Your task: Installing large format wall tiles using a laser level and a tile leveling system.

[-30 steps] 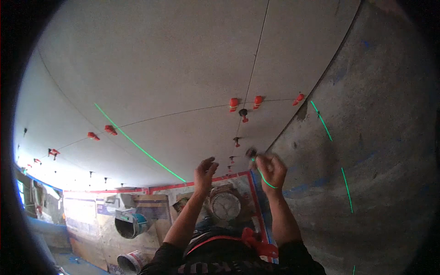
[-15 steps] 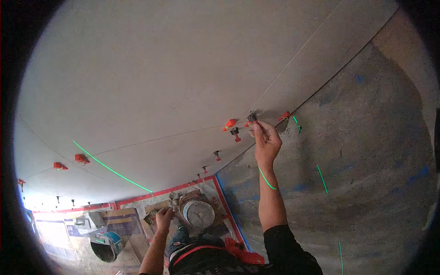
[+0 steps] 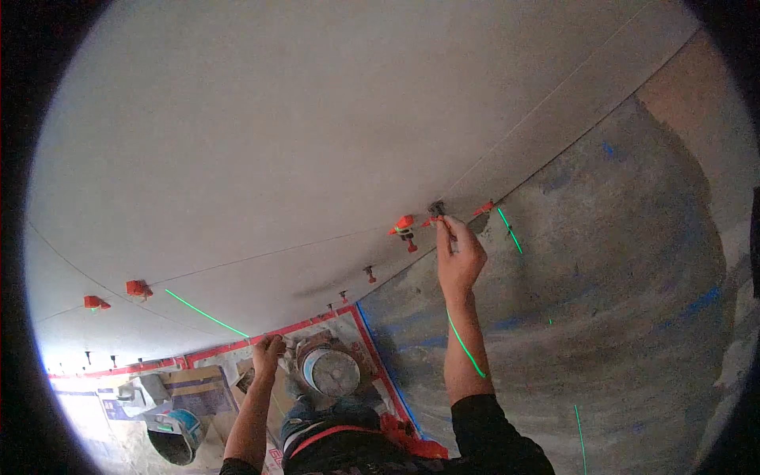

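My right hand point(image 3: 461, 260) is raised to the big pale tiles point(image 3: 261, 158). Its thumb and fingertips pinch a small black-and-red tile leveler point(image 3: 436, 209) at a joint between tiles; the fingers partly cover it. Close by on the left are an orange-red wedge point(image 3: 405, 222) and another tile leveler point(image 3: 409, 240) with a red handle. A second red wedge point(image 3: 484, 207) sits at the tile edge, right of the hand. My left hand point(image 3: 267, 354) hangs lower, its fingers curled closed beside the bottom of the tiles. Anything inside it is too small to make out.
A bucket point(image 3: 332, 372) with a pale rim stands near my legs. A tipped bucket point(image 3: 176, 435) lies at lower left near flattened cardboard point(image 3: 198, 388). The rough grey wall point(image 3: 602, 301) fills the right side. More red wedges point(image 3: 138, 289) line the tile joint.
My left hand has moved up and left, away from beside the bucket. The right hand stays at the same tile leveler with its fingers shifted slightly. The view has moved a little.
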Motion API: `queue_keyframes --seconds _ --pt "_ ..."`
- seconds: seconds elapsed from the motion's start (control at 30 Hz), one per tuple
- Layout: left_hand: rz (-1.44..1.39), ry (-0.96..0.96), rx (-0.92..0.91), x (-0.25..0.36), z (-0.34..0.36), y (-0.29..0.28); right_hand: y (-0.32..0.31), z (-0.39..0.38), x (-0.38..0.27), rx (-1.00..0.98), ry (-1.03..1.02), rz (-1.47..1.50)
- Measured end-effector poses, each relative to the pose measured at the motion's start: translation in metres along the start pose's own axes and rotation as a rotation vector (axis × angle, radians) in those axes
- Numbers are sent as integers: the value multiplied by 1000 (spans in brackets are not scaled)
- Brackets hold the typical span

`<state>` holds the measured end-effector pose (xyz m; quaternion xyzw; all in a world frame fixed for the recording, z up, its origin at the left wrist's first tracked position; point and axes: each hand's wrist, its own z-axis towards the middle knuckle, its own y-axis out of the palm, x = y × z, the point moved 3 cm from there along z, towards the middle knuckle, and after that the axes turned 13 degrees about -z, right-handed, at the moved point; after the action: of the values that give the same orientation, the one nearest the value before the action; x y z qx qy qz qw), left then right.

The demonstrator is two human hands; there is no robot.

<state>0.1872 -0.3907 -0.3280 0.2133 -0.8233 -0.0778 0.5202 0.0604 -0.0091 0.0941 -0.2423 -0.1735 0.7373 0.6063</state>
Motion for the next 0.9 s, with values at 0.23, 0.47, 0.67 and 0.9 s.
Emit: queue_keyframes --seconds 0.23,0.47,0.67,0.9 --pt "206 106 -137 -33 -11 27 11 0 -11 -63 244 263" --pt "189 360 -531 103 -54 229 22 -15 17 -281 794 1187" --pt "-65 473 -457 237 -85 399 22 -16 22 -325 705 1171" --pt "95 749 -149 238 -68 437 21 -5 54 -381 444 880"
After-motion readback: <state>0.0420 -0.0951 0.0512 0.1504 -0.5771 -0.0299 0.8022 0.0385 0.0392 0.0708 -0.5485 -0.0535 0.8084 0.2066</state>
